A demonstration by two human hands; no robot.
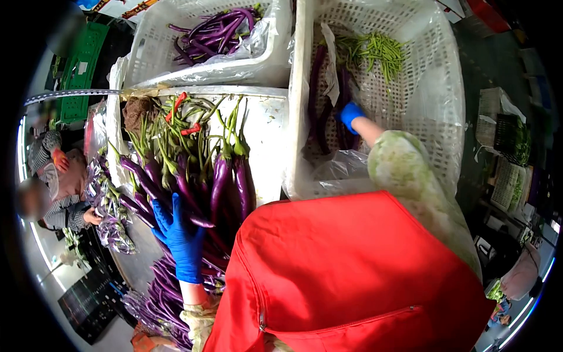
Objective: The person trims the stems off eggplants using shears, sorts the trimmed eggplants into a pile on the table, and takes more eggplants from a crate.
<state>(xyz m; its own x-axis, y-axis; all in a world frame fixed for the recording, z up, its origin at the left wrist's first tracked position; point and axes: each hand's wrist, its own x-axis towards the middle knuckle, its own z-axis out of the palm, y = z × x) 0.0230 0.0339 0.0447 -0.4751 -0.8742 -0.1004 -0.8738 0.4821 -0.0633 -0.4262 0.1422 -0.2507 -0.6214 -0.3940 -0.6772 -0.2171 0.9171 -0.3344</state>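
My left hand (183,240), in a blue glove, lies on a pile of long purple eggplants (221,182) on the metal table. Its fingers are stretched out and apart, so it is open. My right hand (350,116), also in a blue glove, reaches into a white plastic crate (431,64). It touches or is right beside several dark eggplants (321,126) there; its fingers are mostly hidden. Green beans (381,54) lie at the far end of that crate. Red ties (190,129) show among the eggplant stems.
Another white crate (275,50) holds thin purple eggplants in plastic. More slender eggplants (167,296) lie at the lower left. On the left a person (67,176) handles bagged eggplants (114,226). A red apron (346,264) covers my front. Other crates (504,182) stand at right.
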